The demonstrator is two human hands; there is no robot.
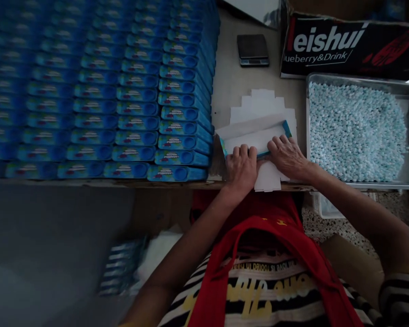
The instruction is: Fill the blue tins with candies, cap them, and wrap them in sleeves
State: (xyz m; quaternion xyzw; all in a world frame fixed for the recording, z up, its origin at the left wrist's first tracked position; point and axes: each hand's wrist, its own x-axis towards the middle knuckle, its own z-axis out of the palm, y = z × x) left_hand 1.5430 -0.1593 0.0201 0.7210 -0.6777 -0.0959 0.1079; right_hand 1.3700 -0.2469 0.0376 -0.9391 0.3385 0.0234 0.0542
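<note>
A partly folded carton (255,136) lies on the table, its white inside facing up and blue-green showing at its ends. On the carton's near left edge, my left hand (241,165) has its fingers bent and gripping. My right hand (288,156) grips the near edge farther right, fingers curled over it. Under the carton, flat white card pieces (262,102) with stepped edges stick out behind and in front.
Rows of blue boxes (136,93) fill the table's left side. A metal tray (307,131) of pale blue-white pieces (357,131) stands right. Behind are a small dark scale (252,50) and a black printed cardboard box (351,47).
</note>
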